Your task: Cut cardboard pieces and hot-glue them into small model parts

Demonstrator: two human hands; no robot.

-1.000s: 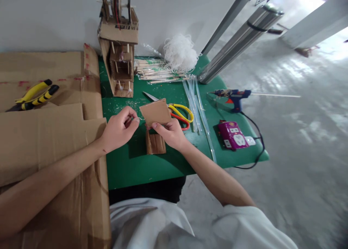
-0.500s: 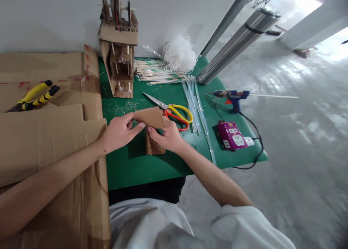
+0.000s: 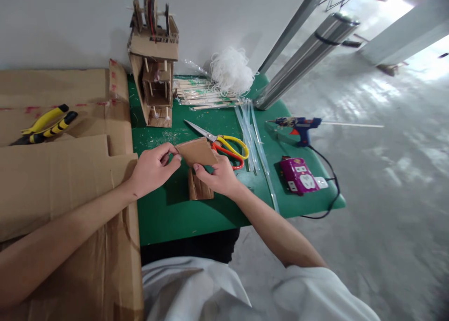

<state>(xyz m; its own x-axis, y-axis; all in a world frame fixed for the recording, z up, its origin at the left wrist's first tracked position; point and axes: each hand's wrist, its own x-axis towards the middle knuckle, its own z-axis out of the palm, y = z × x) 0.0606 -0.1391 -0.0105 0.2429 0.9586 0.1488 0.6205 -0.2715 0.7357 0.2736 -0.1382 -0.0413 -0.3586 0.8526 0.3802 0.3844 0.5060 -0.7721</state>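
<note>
Most fingers of the right hand (image 3: pixel 221 175) vanish behind a cardboard piece (image 3: pixel 196 152), and the 2 together mask part of a small cardboard box (image 3: pixel 201 189); the left forearm (image 3: pixel 70 224) is cropped at far left.

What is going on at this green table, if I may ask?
A person's right hand holds a flat cardboard piece by a small cardboard box, with the left hand at the piece's left corner. Scissors lie just beyond, and a hot glue gun rests to the right on the green table.
</note>
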